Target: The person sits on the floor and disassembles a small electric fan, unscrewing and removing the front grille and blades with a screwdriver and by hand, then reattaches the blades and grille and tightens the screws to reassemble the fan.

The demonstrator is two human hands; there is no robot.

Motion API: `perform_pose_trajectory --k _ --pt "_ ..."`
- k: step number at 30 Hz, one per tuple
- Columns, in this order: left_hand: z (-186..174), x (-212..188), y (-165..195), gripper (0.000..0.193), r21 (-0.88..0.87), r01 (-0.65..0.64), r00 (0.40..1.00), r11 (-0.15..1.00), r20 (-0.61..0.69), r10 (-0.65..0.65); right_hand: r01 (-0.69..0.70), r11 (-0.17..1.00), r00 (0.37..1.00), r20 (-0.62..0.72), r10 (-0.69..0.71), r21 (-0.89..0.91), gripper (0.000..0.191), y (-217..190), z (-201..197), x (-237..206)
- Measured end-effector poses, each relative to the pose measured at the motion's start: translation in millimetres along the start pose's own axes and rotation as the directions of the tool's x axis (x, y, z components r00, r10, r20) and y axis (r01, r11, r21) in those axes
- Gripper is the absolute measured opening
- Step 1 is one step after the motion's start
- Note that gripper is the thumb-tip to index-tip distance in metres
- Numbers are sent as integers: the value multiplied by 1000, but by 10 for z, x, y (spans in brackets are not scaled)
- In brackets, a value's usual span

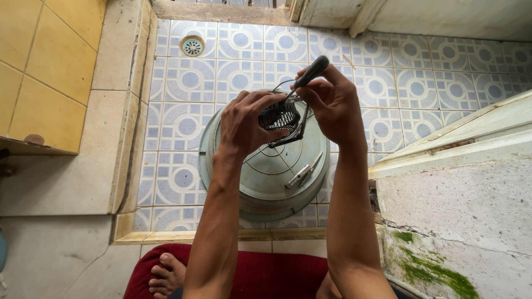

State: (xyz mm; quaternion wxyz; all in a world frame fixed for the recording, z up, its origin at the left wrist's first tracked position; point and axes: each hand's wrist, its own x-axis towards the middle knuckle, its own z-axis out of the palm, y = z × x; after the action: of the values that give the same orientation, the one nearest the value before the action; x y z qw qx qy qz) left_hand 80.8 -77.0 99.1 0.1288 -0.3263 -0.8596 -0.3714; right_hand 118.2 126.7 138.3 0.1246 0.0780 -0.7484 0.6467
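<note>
Both forearms rise over the upturned bucket [266, 182] — my left hand [244, 123] grips the black grille [279, 117] steady, my right hand [331, 105] grasps the screwdriver [308, 75].

Two hands, left [244, 124] and right [332, 105], above one bucket [266, 188]; one fan [279, 116], one screwdriver [310, 73], one pliers [302, 174] on it; one drain [192, 46] beyond

Pliers [303, 173] on upturned bucket [221, 149]; floor drain [192, 46] behind
</note>
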Motion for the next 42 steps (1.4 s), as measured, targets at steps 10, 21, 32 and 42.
perform_pose_trajectory --k 10,21,32,42 --pt "39 3 3 74 2 -23 1000 1000 -9 23 252 933 960 -56 -275 -259 95 -9 30 10" --pt "33 2 -4 73 -9 12 1000 1000 12 -12 274 918 940 -121 -319 -287 89 41 41 -66" --pt "-9 5 14 71 -21 20 1000 1000 14 -20 214 953 963 -116 -242 -215 41 -134 0 -20" --pt "-21 14 21 72 -28 9 1000 1000 6 -9 118 947 962 -203 -184 -298 34 -201 78 6"
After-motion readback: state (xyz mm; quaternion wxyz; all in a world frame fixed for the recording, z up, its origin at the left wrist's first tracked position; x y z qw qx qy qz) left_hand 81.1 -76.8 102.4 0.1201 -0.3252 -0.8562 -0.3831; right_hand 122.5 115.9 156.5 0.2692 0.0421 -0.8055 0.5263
